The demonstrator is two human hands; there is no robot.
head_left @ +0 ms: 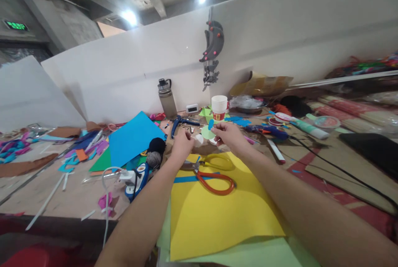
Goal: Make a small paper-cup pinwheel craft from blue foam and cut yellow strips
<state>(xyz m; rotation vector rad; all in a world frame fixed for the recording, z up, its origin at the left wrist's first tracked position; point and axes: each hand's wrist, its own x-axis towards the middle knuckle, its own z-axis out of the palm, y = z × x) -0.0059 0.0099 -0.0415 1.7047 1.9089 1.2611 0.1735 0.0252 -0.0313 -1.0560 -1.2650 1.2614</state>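
My right hand pinches a pale green paper disc together with a small blue paper piece at its upper edge. To its left, my left hand has its fingertips closed beside a small white disc. Whether those fingers grip the disc is unclear. Below the hands, scissors with orange and yellow handles rest on a large yellow sheet. A blue strip lies under the scissors. Blue paper cutouts lie beyond my right hand.
Behind the hands stand a bottle and stacked paper cups. A blue glue gun with a black cord lies at right. Left are a blue sheet, yarn balls and a power strip. A white panel closes off the back.
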